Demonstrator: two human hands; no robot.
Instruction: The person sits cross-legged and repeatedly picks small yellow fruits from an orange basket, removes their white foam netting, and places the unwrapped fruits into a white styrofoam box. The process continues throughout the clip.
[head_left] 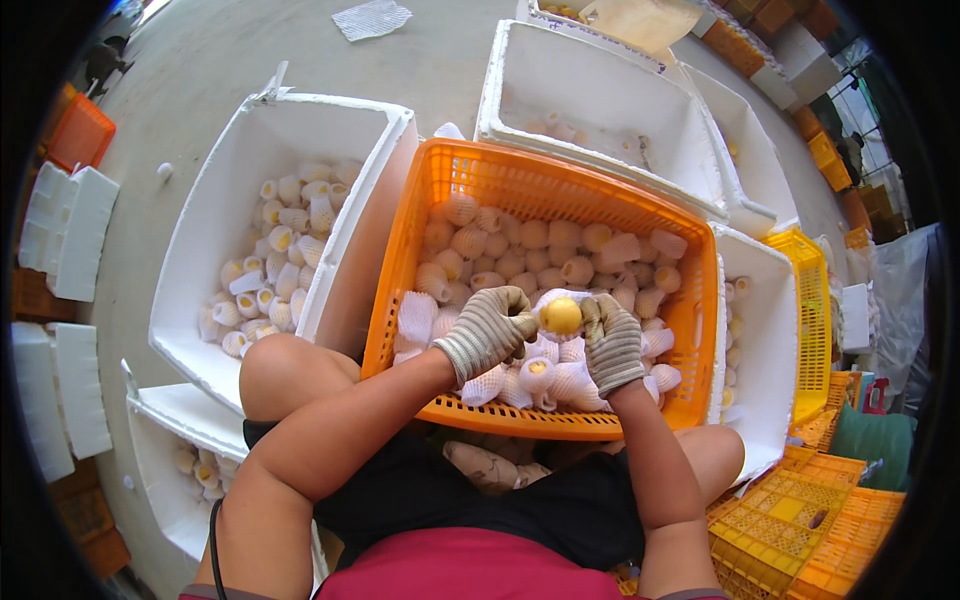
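Over the orange plastic crate [640, 432], a round yellow fruit [561, 317] is held up, its top bare and a white foam net sleeve [553, 296] around its far side. My right hand [613, 345], in a grey striped knit glove, grips the fruit and sleeve from the right. My left hand [487, 332], gloved alike, is closed in a pinch at the fruit's left edge; its fingertips seem to be on the sleeve, though what lies between them is hidden. Many netted fruits [535, 235] fill the crate below, some showing yellow through the sleeve openings.
White foam boxes surround the crate: one at left [190, 230] with netted fruits, one behind [590, 75], one at right [765, 320], and one at lower left [165, 430]. Yellow crates [790, 510] stand at lower right. A flattened net piece [371, 18] lies on the floor.
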